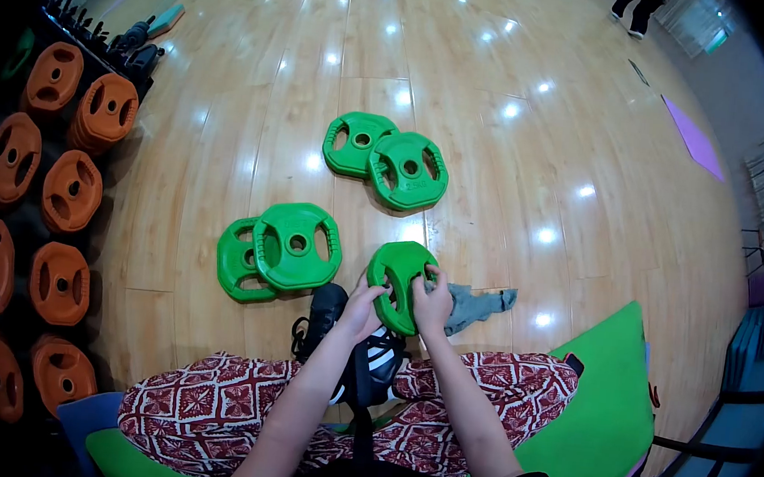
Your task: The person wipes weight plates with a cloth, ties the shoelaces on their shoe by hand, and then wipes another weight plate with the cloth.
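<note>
Between my hands, just above my shoes, is a green weight plate (405, 260) with cut-out grips. My left hand (361, 309) is closed on its left edge. Fingers of my right hand (432, 303) curl into the plate's right cut-out. Beside my right hand a grey cloth (477, 307) lies crumpled on the floor, partly behind the hand. Left of the held plate, one green weight plate (296, 275) rests overlapping another green plate (234, 267). Farther out lies a second overlapping pair, a front green plate (408, 197) and a rear green plate (345, 158).
Orange weight plates (62, 283) fill a rack at the left. I sit on a green mat (597, 408), with black shoes (376, 364) in front. A purple mat (691, 137) lies at the far right. Another person's legs (638, 9) show at the top right.
</note>
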Demonstrator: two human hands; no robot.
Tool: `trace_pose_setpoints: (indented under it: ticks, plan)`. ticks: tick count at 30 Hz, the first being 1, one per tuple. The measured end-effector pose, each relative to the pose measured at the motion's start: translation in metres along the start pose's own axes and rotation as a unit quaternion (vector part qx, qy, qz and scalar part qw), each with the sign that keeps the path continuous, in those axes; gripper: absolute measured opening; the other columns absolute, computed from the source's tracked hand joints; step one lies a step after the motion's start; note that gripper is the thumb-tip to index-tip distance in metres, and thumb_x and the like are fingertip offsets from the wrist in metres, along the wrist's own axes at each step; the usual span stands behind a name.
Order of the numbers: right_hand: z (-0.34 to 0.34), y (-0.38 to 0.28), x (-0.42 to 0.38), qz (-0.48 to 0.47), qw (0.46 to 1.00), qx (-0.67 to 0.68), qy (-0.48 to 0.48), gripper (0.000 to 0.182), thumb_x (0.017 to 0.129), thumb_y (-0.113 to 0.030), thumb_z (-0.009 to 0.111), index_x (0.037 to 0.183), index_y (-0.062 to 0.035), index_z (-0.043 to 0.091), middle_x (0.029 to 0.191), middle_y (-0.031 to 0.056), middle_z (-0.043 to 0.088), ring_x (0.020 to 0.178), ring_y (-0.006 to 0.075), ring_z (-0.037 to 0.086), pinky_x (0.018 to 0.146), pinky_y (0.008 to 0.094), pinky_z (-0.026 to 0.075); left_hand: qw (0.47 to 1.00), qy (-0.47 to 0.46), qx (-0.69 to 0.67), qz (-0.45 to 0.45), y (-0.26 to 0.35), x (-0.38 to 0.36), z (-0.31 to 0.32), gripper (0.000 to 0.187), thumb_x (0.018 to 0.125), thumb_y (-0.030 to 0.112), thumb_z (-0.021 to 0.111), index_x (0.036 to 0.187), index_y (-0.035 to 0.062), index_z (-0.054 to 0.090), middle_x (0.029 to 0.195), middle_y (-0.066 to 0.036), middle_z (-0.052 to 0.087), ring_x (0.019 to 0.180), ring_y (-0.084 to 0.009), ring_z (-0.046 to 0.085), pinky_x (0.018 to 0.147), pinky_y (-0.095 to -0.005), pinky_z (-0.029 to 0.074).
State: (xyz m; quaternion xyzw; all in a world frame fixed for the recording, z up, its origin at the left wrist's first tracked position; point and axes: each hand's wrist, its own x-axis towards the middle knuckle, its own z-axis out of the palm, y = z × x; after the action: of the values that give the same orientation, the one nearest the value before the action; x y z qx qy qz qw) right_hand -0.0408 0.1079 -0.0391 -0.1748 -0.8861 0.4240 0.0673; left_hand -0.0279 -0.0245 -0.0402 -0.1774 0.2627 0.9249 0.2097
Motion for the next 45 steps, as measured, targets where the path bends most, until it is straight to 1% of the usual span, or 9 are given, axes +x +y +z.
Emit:
trace_pose_setpoints:
  ticks: [6, 12, 16, 22, 26, 29, 32, 36, 45]
  plan:
    - [-0.031, -0.033, 0.02, -0.012, 0.947, 0.315, 0.059, 0.032, 0.082, -0.003, 0.047, 0.114, -0.0032, 0.043, 0.059, -0.0022, 0.046, 0.051, 0.0053, 0.043, 0.046, 0.0213, 0.035, 1.0, -0.006, -0.005, -0.002, 0.0, 0.001, 0.0, 0.049, 0.081, -0.001, 0.037, 0.127, 0.0123, 0.028, 0.129, -0.007, 0.034, 0.123, -0.0241, 0.031, 0.096, -0.0421, 0.031]
    - [-0.048, -0.059, 0.063, 0.025, 0.96, 0.243, -0.135, 0.031, 0.079, -0.013, 0.053, 0.108, -0.0025, 0.05, 0.058, 0.0018, 0.05, 0.051, 0.0088, 0.046, 0.048, 0.0244, 0.038, 1.0, -0.003, -0.005, -0.006, 0.002, -0.003, 0.005, 0.047, 0.081, 0.001, 0.037, 0.126, 0.0117, 0.03, 0.125, -0.006, 0.037, 0.122, -0.024, 0.033, 0.095, -0.0423, 0.032]
    - [-0.022, -0.004, 0.064, 0.025, 0.976, 0.185, -0.109, 0.038, 0.077, -0.02, 0.054, 0.111, -0.0019, 0.051, 0.064, 0.0069, 0.055, 0.058, 0.0154, 0.052, 0.056, 0.0301, 0.043, 1.0, -0.01, 0.006, -0.003, -0.001, 0.002, -0.003, 0.046, 0.081, 0.002, 0.037, 0.126, 0.0107, 0.029, 0.119, -0.007, 0.041, 0.119, -0.0247, 0.036, 0.096, -0.0438, 0.033]
    - [-0.028, 0.0, -0.004, -0.183, 0.977, -0.004, -0.113, 0.033, 0.077, -0.013, 0.054, 0.108, -0.0003, 0.051, 0.092, 0.0169, 0.059, 0.082, 0.0271, 0.058, 0.074, 0.0335, 0.044, 1.0, 0.005, 0.01, -0.012, -0.002, -0.001, -0.001, 0.047, 0.081, 0.002, 0.037, 0.126, 0.0122, 0.029, 0.127, -0.007, 0.037, 0.122, -0.0241, 0.033, 0.096, -0.0434, 0.031]
    - [-0.021, 0.002, 0.023, 0.024, 0.978, 0.191, -0.077, 0.026, 0.077, -0.006, 0.053, 0.102, -0.0018, 0.056, 0.094, 0.0156, 0.06, 0.091, 0.0244, 0.056, 0.079, 0.0328, 0.043, 1.0, -0.016, -0.015, -0.004, 0.002, 0.001, -0.001, 0.052, 0.08, -0.002, 0.037, 0.128, 0.0166, 0.029, 0.12, -0.004, 0.037, 0.116, -0.0208, 0.037, 0.087, -0.0399, 0.036]
    - [-0.012, -0.03, 0.033, -0.051, 0.964, 0.257, -0.037, 0.023, 0.077, -0.006, 0.053, 0.099, -0.0021, 0.057, 0.091, 0.0136, 0.06, 0.088, 0.0252, 0.056, 0.077, 0.0326, 0.044, 1.0, -0.012, 0.004, 0.003, 0.0, 0.0, 0.002, 0.045, 0.082, 0.003, 0.037, 0.125, 0.0112, 0.03, 0.121, -0.007, 0.04, 0.119, -0.0225, 0.036, 0.094, -0.0416, 0.034]
    - [0.01, -0.053, 0.035, -0.336, 0.933, 0.119, -0.041, 0.017, 0.076, -0.015, 0.057, 0.09, -0.005, 0.059, 0.091, 0.0139, 0.056, 0.073, 0.0323, 0.056, 0.067, 0.0371, 0.046, 1.0, -0.01, 0.014, -0.005, 0.003, -0.002, 0.006, 0.045, 0.083, 0.003, 0.037, 0.126, 0.0114, 0.029, 0.118, -0.009, 0.041, 0.112, -0.0235, 0.042, 0.094, -0.0394, 0.036]
    - [0.033, -0.04, 0.047, -0.218, 0.974, -0.052, -0.036, 0.024, 0.078, -0.03, 0.055, 0.08, -0.006, 0.054, 0.083, 0.0154, 0.053, 0.072, 0.0338, 0.056, 0.058, 0.0432, 0.046, 1.0, 0.012, 0.016, -0.007, -0.002, 0.003, -0.003, 0.048, 0.082, 0.001, 0.036, 0.128, 0.0135, 0.028, 0.123, -0.008, 0.039, 0.113, -0.0237, 0.041, 0.094, -0.0415, 0.034]
    - [-0.01, 0.061, 0.072, -0.08, 0.946, -0.309, -0.062, 0.024, 0.083, -0.028, 0.046, 0.082, -0.0045, 0.05, 0.079, 0.0168, 0.057, 0.066, 0.0351, 0.057, 0.057, 0.0455, 0.045, 1.0, 0.003, -0.006, -0.008, 0.003, -0.004, 0.007, 0.043, 0.081, 0.0, 0.037, 0.123, 0.01, 0.031, 0.124, -0.006, 0.038, 0.123, -0.0237, 0.032, 0.097, -0.0427, 0.03]
